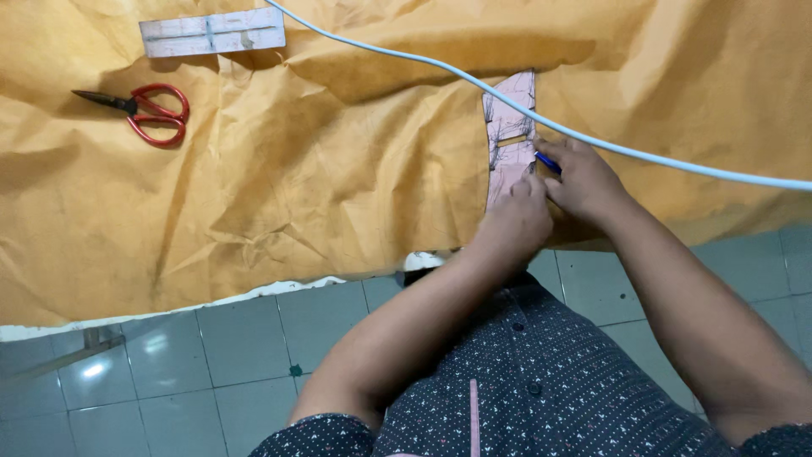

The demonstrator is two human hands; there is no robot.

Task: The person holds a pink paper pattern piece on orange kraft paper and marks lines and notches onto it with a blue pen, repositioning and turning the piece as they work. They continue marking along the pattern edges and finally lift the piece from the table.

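My left hand (516,222) is pressed flat on the lower end of a pale pink pattern piece (509,127), not gripping anything, pinning it to the big sheet of brown paper (321,161) close to the tabletop's near edge. My right hand (584,179) sits just beside it, fingers closed around a blue pen (546,162) with the tip at the pink piece's right edge. Red scissors (148,112) and a pale ruler (211,32) lie well apart toward the far left corner, and a white cable (643,155) crosses above my hands.
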